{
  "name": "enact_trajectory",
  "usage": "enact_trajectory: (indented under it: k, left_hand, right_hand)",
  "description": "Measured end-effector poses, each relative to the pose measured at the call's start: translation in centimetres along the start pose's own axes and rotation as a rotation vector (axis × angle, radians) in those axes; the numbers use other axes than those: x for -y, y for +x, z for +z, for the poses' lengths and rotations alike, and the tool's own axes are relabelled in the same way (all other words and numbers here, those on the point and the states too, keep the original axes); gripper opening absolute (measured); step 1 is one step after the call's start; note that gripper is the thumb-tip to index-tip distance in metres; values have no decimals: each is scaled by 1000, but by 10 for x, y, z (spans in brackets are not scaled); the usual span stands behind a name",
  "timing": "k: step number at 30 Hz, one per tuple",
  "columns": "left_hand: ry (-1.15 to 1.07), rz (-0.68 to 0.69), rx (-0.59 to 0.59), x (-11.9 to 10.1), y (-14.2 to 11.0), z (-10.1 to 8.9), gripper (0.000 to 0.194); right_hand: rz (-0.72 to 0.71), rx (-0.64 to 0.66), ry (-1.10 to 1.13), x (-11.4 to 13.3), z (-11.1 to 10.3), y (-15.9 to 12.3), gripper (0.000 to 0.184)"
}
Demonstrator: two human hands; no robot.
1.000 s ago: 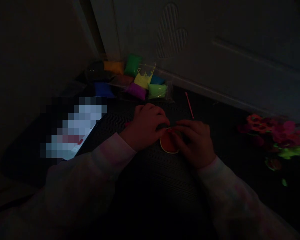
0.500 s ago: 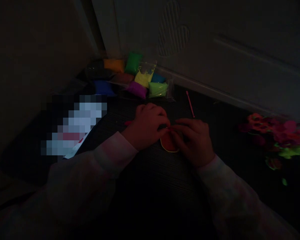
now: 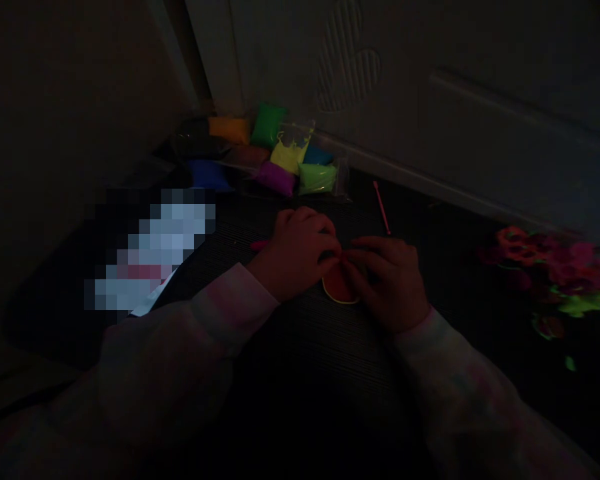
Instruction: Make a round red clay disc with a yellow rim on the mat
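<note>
Both hands meet fingertip to fingertip over a flat, rounded red piece with a thin yellow rim (image 3: 341, 287), which lies on the dark table. My left hand (image 3: 303, 250) is closed, thumb and fingers pinched at the upper edge of that piece. From the other side, my right hand (image 3: 387, 277) pinches at the same spot with its fingers curled. Whatever lies between the fingertips is too dark and too small to name. A pink stick-like thing (image 3: 260, 246) pokes out beside my left wrist, mostly hidden.
Several clear bags of coloured modelling clay (image 3: 275, 160) lie along the back. A thin pink tool (image 3: 382, 208) rests behind my right hand. Bright clay-like pieces (image 3: 555, 267) are heaped at the right. At the left is a lit, pixelated screen-like object (image 3: 155, 250). A pale panel (image 3: 405, 120) rises behind.
Very little differs. Both hands stay pinched together over the red piece, with only slight finger movement; the whole view has shifted a touch.
</note>
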State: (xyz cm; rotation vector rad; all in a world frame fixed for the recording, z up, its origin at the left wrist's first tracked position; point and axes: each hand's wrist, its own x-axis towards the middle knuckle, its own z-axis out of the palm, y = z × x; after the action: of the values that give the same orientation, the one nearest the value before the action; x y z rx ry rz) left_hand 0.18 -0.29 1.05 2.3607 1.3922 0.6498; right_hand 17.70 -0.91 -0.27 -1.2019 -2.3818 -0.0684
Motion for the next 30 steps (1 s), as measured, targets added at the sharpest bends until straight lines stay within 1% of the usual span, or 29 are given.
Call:
enact_trajectory:
  k: [12,26,30]
  left_hand:
    - [-2,0,2,-2,0,0,11]
    - [9,3,0,-3,0,1,13]
    - [19,10,-2,-3,-1,2,13]
  right_hand:
    - [14,9,17,1,0,0,16]
    - [6,-13,-2,0,1,0,10]
    - [5,7,-3,0,0,0,11]
